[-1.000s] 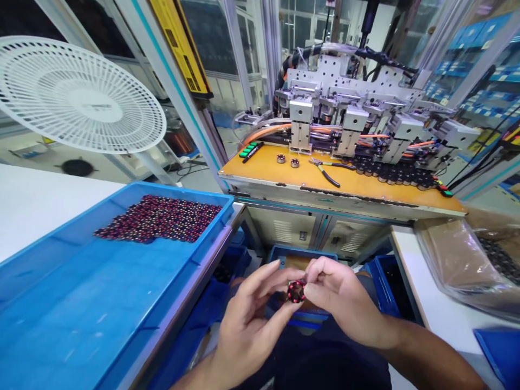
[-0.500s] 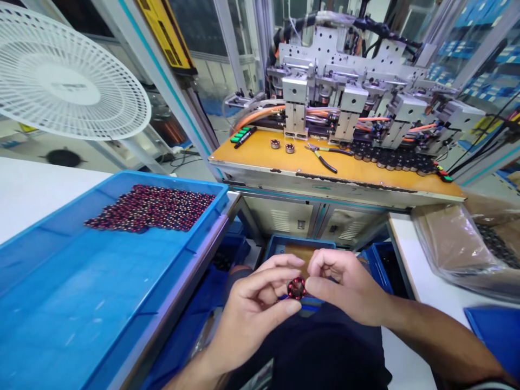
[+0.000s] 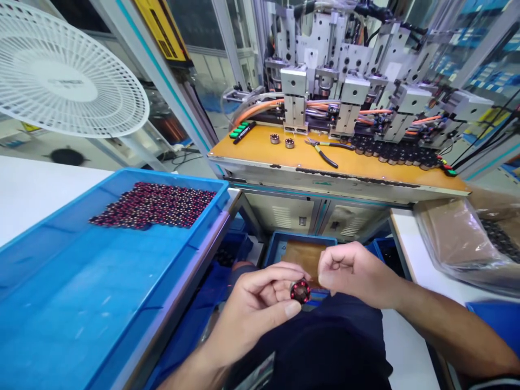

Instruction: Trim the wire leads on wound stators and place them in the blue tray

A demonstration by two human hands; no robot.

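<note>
Between the thumb and fingers of my left hand [image 3: 264, 303] is a small round motor stator [image 3: 300, 291], its ring of red-tipped teeth turned up toward me. Just right of it, my right hand [image 3: 353, 273] is closed with thumb and fingertips pinched together, a small gap away from the stator. Whatever the pinch holds, if anything, is hidden. Both hands are above my lap. Below and behind them stands a blue bin [image 3: 280, 238] with brown cardboard inside.
At left lies a large blue tray [image 3: 101, 281] with many red-and-black stators [image 3: 162, 206]. Ahead, a machine [image 3: 320, 97] rises over an orange bench [image 3: 260, 151] bearing two stators, pliers [image 3: 325, 154], a marker [image 3: 244, 134] and a row of black parts [image 3: 398, 150]. A plastic bag [image 3: 455, 238] lies right; a fan [image 3: 69, 76] stands left.
My right hand has moved away from the stator to the right, its fingers curling tighter. The stator shows more openly in my left hand. The machine's upper heads have shifted position.
</note>
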